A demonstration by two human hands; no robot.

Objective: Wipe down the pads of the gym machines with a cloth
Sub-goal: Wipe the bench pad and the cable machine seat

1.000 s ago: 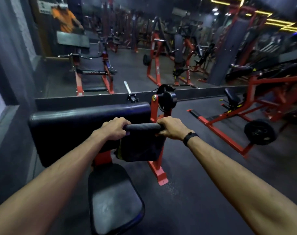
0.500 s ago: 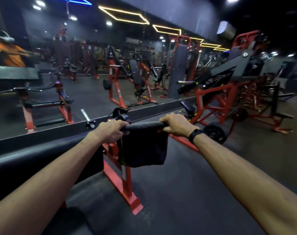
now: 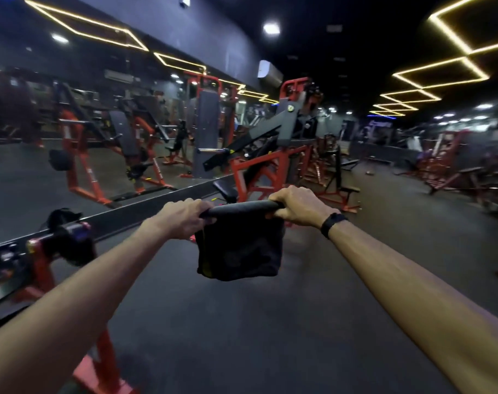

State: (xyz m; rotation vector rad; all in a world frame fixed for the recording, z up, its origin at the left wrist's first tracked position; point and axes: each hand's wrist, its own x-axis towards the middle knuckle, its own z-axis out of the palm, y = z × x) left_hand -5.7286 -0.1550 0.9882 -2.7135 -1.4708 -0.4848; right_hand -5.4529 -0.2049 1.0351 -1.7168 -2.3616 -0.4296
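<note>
Two hands gripping cloth between

- Two bare arms come in from the bottom corners of the frame, one from the lower left and one from the lower right.
- No sleeves show on them, right up to the frame edge.
- The left hand has no ring, band or glove on it that shows.
- The right hand has no glove on it.
- A black band goes round the right wrist, right of the middle of the frame. It looks like a watch or a fitness band, but its face cannot be read.
</note>
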